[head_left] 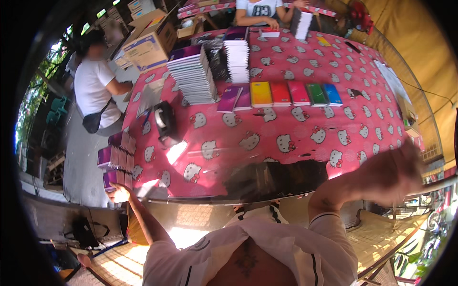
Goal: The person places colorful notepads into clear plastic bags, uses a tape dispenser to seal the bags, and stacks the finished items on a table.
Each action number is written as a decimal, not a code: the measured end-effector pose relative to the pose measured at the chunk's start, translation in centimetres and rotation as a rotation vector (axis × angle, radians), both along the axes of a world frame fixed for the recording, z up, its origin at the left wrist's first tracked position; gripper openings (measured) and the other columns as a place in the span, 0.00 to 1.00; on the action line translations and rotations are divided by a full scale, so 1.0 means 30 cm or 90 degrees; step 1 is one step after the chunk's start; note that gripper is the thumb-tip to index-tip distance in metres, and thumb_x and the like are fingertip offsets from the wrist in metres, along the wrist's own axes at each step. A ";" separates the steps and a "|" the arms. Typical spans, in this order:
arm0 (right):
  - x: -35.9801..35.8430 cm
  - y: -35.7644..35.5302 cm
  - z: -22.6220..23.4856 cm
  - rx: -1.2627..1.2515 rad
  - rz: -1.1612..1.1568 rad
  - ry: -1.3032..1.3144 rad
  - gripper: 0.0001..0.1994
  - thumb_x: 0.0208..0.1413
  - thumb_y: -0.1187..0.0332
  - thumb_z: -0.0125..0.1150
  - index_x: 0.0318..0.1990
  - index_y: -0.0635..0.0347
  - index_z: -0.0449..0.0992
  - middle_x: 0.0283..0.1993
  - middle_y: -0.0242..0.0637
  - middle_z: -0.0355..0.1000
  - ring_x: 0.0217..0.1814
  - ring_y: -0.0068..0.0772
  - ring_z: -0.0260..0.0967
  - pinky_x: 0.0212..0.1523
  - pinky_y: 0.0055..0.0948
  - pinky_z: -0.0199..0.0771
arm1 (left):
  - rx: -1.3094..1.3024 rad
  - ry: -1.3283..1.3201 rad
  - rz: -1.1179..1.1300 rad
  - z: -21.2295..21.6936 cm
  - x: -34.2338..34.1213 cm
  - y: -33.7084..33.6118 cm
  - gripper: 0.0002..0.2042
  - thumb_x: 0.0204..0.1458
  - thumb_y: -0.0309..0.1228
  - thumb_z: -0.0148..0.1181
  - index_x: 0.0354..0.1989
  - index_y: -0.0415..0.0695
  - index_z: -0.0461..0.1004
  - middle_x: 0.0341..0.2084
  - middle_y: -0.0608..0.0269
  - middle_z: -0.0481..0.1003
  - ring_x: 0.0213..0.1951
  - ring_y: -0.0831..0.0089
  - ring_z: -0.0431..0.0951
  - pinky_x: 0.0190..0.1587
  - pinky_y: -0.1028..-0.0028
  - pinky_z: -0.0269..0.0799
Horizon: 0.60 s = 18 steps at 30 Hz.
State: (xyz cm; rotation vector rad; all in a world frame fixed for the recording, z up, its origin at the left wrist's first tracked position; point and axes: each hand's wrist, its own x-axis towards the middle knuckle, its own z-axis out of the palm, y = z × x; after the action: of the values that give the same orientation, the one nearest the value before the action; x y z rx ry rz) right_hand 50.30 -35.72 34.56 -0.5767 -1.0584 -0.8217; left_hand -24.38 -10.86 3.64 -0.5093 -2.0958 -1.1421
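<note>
At the table's left edge, my left hand (119, 193) grips the near end of a bundle of purple notebooks (110, 179), its fingers against the cover. More wrapped-looking purple bundles (109, 156) sit right behind it. My right hand (403, 169) is raised over the table's right side, smeared by motion; its fingers cannot be made out, nor whether it holds anything. A black tape dispenser (164, 121) stands on the table beyond my left hand. A dark, shiny sheet (281, 180) lies along the near edge between my arms.
Tall notebook stacks (193, 76) rise at the back left, beside a row of yellow, red, pink, green and blue notebooks (281, 94). An open cardboard box (148, 47) stands farther left. One person (98, 76) is at the left; another (260, 12) works across the pink-covered table (214, 128).
</note>
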 end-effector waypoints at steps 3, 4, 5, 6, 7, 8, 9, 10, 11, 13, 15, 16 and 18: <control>0.298 0.196 -0.270 -0.429 -0.016 0.226 0.15 0.52 0.86 0.49 0.45 0.63 0.77 0.48 0.41 0.74 0.50 0.33 0.71 0.49 0.29 0.71 | 0.024 0.089 -0.357 -0.003 0.707 0.013 0.25 0.61 0.39 0.60 0.59 0.35 0.64 0.51 0.44 0.69 0.55 0.48 0.67 0.59 0.52 0.63; 0.467 0.238 -0.398 -0.499 -0.132 0.185 0.18 0.50 0.87 0.51 0.47 0.62 0.77 0.49 0.40 0.74 0.51 0.33 0.71 0.49 0.28 0.71 | 0.034 0.096 -0.629 0.070 1.023 -0.009 0.25 0.58 0.30 0.61 0.62 0.34 0.62 0.54 0.44 0.68 0.59 0.48 0.65 0.65 0.52 0.58; 0.565 0.298 -0.508 -0.559 -0.113 0.228 0.21 0.48 0.87 0.54 0.50 0.60 0.76 0.51 0.44 0.73 0.53 0.39 0.71 0.52 0.33 0.71 | -0.021 0.004 -0.827 0.076 1.247 -0.046 0.30 0.54 0.24 0.62 0.65 0.34 0.59 0.60 0.40 0.65 0.64 0.46 0.62 0.68 0.53 0.54; 0.653 0.355 -0.626 -0.631 -0.185 0.194 0.23 0.48 0.85 0.56 0.53 0.59 0.75 0.53 0.44 0.72 0.55 0.43 0.70 0.53 0.37 0.71 | -0.103 -0.097 -0.836 -0.011 1.437 -0.082 0.28 0.54 0.22 0.60 0.64 0.35 0.59 0.57 0.45 0.68 0.59 0.47 0.67 0.63 0.57 0.59; 0.778 0.372 -0.746 -0.705 -0.290 0.164 0.24 0.47 0.84 0.59 0.55 0.58 0.74 0.56 0.44 0.72 0.57 0.46 0.70 0.55 0.41 0.71 | -0.081 0.130 -1.039 0.027 1.695 -0.107 0.28 0.53 0.25 0.62 0.63 0.35 0.61 0.58 0.43 0.68 0.59 0.47 0.68 0.64 0.57 0.60; 0.882 0.379 -0.865 -0.776 -0.301 0.177 0.25 0.47 0.82 0.60 0.56 0.56 0.73 0.57 0.44 0.70 0.58 0.48 0.69 0.57 0.44 0.70 | -0.188 0.102 -1.155 0.101 1.961 -0.166 0.30 0.53 0.31 0.64 0.63 0.36 0.62 0.60 0.42 0.66 0.60 0.44 0.67 0.63 0.54 0.62; 0.964 0.400 -0.947 -0.839 -0.305 0.185 0.27 0.46 0.80 0.62 0.57 0.55 0.73 0.59 0.44 0.69 0.60 0.50 0.68 0.59 0.47 0.69 | -0.227 0.224 -1.204 0.130 2.173 -0.218 0.29 0.53 0.37 0.64 0.62 0.38 0.65 0.61 0.41 0.65 0.61 0.43 0.66 0.62 0.50 0.63; 1.004 0.441 -0.999 -0.844 -0.337 0.118 0.26 0.47 0.79 0.62 0.58 0.54 0.73 0.59 0.44 0.69 0.60 0.51 0.68 0.60 0.47 0.68 | -0.265 0.190 -1.341 0.163 2.356 -0.211 0.29 0.55 0.39 0.62 0.64 0.40 0.64 0.62 0.41 0.63 0.63 0.43 0.63 0.63 0.49 0.61; 1.017 0.489 -1.036 -0.848 -0.364 0.050 0.25 0.48 0.77 0.61 0.58 0.53 0.73 0.59 0.44 0.69 0.60 0.51 0.68 0.60 0.48 0.68 | -0.256 0.263 -1.360 0.146 2.519 -0.202 0.30 0.55 0.39 0.61 0.65 0.40 0.63 0.63 0.41 0.61 0.64 0.43 0.62 0.64 0.47 0.60; 1.048 0.556 -1.089 -0.912 -0.431 0.015 0.23 0.50 0.76 0.60 0.57 0.53 0.74 0.58 0.44 0.70 0.59 0.51 0.68 0.59 0.49 0.68 | -0.258 0.382 -1.318 0.078 2.776 -0.146 0.31 0.55 0.38 0.60 0.67 0.41 0.60 0.66 0.41 0.58 0.66 0.43 0.59 0.65 0.45 0.56; 1.095 0.551 -1.101 -0.962 -0.428 -0.009 0.21 0.51 0.76 0.58 0.55 0.54 0.74 0.56 0.43 0.71 0.58 0.49 0.69 0.57 0.49 0.68 | -0.284 0.454 -1.202 0.036 2.942 -0.104 0.33 0.55 0.36 0.59 0.69 0.41 0.58 0.68 0.41 0.55 0.68 0.43 0.57 0.66 0.43 0.54; 1.126 0.507 -1.100 -0.987 -0.391 -0.011 0.20 0.52 0.75 0.57 0.54 0.55 0.75 0.54 0.42 0.72 0.57 0.48 0.70 0.56 0.48 0.69 | -0.346 0.395 -1.138 0.024 2.990 -0.101 0.33 0.53 0.35 0.60 0.68 0.41 0.58 0.70 0.40 0.52 0.70 0.44 0.53 0.67 0.41 0.52; 1.166 0.393 -1.032 -0.893 -0.316 0.042 0.15 0.52 0.77 0.57 0.49 0.59 0.77 0.44 0.40 0.76 0.50 0.43 0.74 0.49 0.46 0.73 | -0.404 0.266 -1.041 0.008 3.006 -0.070 0.29 0.53 0.32 0.59 0.65 0.41 0.62 0.68 0.42 0.57 0.70 0.46 0.56 0.67 0.44 0.54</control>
State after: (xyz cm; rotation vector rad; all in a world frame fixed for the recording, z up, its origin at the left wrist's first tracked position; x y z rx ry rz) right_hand 85.27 -23.93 3.59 -2.0863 -1.3557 -0.3377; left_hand 65.81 -12.96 3.89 -2.7459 -1.3249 -0.8176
